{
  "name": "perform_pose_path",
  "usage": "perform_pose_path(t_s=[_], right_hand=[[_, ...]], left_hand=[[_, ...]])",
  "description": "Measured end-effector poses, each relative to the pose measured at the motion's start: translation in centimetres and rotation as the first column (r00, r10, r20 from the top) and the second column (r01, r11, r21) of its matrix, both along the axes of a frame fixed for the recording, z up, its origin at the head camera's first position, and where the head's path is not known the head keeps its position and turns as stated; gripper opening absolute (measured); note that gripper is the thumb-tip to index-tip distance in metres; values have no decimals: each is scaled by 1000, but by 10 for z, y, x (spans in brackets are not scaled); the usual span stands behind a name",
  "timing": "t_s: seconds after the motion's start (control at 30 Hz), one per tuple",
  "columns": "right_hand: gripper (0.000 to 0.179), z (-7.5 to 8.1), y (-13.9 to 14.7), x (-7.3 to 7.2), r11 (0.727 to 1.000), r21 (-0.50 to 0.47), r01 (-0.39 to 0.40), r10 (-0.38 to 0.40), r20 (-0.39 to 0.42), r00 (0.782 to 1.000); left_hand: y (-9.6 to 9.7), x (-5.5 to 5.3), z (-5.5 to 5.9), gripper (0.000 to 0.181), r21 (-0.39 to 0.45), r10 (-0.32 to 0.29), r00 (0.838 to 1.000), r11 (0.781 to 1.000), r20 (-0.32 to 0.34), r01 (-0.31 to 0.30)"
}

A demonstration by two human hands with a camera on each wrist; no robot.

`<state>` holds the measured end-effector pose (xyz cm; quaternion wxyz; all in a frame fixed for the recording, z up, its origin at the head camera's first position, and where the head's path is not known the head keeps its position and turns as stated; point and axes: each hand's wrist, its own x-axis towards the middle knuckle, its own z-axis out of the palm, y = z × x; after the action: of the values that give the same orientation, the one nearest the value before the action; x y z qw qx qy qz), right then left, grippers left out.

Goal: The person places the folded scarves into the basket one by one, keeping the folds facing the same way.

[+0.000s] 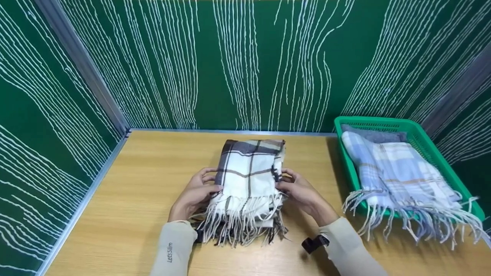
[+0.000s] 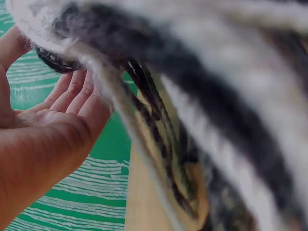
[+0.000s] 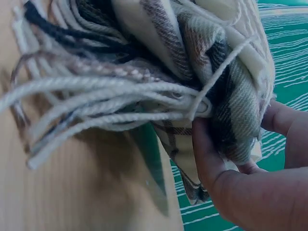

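A folded plaid scarf point(image 1: 251, 182) in white, brown and black lies in the middle of the table, its fringe towards me. My left hand point(image 1: 195, 194) holds its left edge, thumb on the near side and fingers reaching behind. At the opposite edge my right hand point(image 1: 306, 194) pinches the folded layers between thumb and fingers. In the right wrist view the bunched fold point(image 3: 236, 106) shows between those fingers. Fringe strands point(image 2: 192, 86) cover much of the left wrist view, where the left fingers point(image 2: 79, 94) pass partly behind the cloth.
To the right stands a green plastic basket point(image 1: 412, 124) with a blue-and-white plaid scarf point(image 1: 406, 168) in it, its fringe hanging over the near rim. Behind that lies a grey folded cloth point(image 1: 378, 135). Green panels point(image 1: 264, 57) with white lines border the wooden table point(image 1: 134, 184).
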<state>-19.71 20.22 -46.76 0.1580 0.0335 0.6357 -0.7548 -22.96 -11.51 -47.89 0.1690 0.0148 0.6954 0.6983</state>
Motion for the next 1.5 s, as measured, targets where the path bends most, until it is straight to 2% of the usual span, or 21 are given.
perform_pose_path(t_s=[0.2,0.43,0.67,0.87,1.13,1.5], right_hand=[[42,13,13,5,1000,2,16,-16,-27,1000],[34,27,33,10,999,34,5,-1,-97,995],[37,40,56,16,993,119,5,9,-116,993],[39,54,73,21,984,179,10,16,-144,989],[32,67,93,26,971,238,23,19,-174,985],[30,77,118,31,972,236,5,31,-148,989]], left_hand=[[14,0,8,67,12,-15,1000,1000,2,15],[35,0,14,64,28,-34,997,999,-65,36],[58,5,23,64,85,-25,998,996,-65,31],[74,9,30,65,73,-39,996,996,-82,45],[94,12,35,66,61,-36,995,997,-90,41],[118,14,44,64,88,-25,989,995,-143,38]])
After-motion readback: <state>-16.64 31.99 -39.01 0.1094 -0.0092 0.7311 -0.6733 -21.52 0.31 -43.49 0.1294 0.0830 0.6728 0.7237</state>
